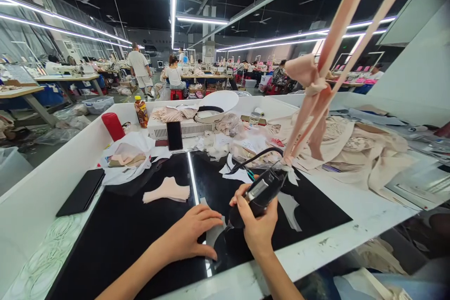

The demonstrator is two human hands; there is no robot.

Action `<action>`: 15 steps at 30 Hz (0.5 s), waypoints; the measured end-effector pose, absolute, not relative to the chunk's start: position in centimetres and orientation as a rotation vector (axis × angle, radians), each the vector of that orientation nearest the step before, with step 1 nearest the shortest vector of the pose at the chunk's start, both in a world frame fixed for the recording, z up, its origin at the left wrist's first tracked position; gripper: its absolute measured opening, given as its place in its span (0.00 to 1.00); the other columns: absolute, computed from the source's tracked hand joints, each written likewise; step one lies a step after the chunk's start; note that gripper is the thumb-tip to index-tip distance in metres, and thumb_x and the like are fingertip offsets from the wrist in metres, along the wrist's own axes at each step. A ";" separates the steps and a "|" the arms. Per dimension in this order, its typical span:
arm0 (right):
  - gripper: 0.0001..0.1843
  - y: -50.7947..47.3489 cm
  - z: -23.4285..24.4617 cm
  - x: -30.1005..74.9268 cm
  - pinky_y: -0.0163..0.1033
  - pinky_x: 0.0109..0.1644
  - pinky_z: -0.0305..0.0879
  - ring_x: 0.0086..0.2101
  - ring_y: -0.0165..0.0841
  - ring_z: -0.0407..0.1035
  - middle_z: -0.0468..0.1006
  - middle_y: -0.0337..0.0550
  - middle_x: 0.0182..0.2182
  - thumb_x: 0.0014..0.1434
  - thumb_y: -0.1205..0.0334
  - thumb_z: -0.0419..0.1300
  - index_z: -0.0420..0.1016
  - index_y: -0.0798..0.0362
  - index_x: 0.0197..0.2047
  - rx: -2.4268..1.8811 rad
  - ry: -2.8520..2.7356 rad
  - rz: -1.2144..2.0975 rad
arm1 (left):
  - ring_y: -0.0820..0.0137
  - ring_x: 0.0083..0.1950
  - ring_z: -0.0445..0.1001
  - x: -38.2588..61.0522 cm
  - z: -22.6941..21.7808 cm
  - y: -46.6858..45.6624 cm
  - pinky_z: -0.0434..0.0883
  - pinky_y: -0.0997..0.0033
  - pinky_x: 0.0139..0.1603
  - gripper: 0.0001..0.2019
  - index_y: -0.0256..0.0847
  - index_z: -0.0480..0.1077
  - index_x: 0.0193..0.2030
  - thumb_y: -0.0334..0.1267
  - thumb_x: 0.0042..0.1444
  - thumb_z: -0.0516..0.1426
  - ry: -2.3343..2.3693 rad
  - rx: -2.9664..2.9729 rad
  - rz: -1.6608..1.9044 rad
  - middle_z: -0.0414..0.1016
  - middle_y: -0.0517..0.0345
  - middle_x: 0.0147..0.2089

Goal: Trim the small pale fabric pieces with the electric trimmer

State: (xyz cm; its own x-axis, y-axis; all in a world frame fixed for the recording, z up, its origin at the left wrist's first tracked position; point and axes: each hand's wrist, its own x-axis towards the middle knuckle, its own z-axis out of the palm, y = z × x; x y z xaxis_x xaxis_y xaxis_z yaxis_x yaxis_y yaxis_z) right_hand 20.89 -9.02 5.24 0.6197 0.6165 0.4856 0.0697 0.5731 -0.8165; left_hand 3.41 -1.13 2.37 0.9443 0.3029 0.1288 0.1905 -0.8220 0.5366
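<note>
The right hand (259,228) is clenched around a black corded hand tool (260,193), held low over the black mat (119,229) on the white bench (355,225). The tool's tip sits just beside the dangling ends of 2 pale pink fabric straps (316,90), which hang knotted from above. The left hand (191,235) lies released, fingers spread flat on the mat, near the right. A pale pink cut fabric piece (167,191) lies further left on the mat.

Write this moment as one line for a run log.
left hand: open, flat on black mat | right hand: gripping black corded tool | nearby: pink fabric piece, hanging pink ribbon
</note>
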 end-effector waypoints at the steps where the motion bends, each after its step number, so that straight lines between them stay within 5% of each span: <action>1: 0.14 -8.9 5.1 20.7 0.37 0.34 0.74 0.27 0.29 0.74 0.76 0.33 0.34 0.61 0.66 0.67 0.66 0.46 0.44 -0.921 -0.868 0.377 | 0.50 0.67 0.65 3.3 2.3 -1.1 0.63 0.48 0.69 0.35 0.44 0.70 0.65 0.55 0.53 0.70 0.350 2.541 0.262 0.71 0.49 0.66; 15: 0.13 -8.6 4.9 20.1 0.37 0.33 0.74 0.26 0.28 0.74 0.76 0.33 0.33 0.61 0.66 0.67 0.65 0.47 0.42 -0.961 -0.881 0.364 | 0.49 0.67 0.63 3.0 1.2 -1.1 0.61 0.46 0.69 0.38 0.49 0.69 0.67 0.54 0.50 0.71 0.320 2.502 0.296 0.70 0.51 0.67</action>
State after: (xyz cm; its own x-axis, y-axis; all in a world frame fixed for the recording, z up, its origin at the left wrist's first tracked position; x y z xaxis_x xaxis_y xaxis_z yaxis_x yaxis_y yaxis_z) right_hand 20.09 -8.63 4.88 0.6109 0.6251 0.4858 0.0999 0.5478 -0.8306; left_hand 3.01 -1.14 1.23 0.9462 0.2924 0.1384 0.1603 -0.7955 0.5844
